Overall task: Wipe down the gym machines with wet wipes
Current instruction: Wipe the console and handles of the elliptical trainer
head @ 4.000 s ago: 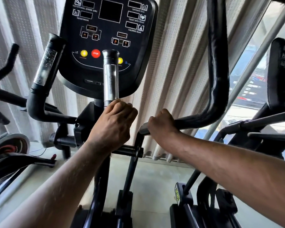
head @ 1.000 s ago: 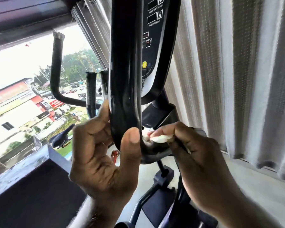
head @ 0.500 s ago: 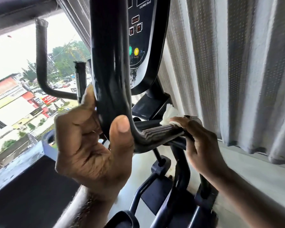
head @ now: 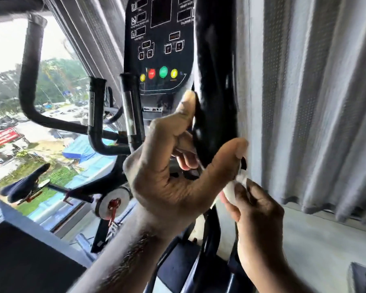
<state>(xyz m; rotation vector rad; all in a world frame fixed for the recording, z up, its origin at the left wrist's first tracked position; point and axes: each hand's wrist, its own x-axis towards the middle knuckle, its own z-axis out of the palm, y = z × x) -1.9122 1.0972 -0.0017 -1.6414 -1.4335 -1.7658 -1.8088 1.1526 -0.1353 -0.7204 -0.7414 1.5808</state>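
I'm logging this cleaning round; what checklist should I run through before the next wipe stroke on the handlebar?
1. Wipe pinched in right hand: ok.
2. Left hand grips handlebar: ok.
3. Wipe touching handlebar: cannot tell, left thumb hides the contact.
4. Wipe wet enough: cannot tell.
5. Console buttons clear of both hands: ok.

The white wet wipe [head: 235,188] was crumpled small (only partly visible) just beside the lower part of the machine's glossy black upright handlebar [head: 216,81], right of its console [head: 159,49].
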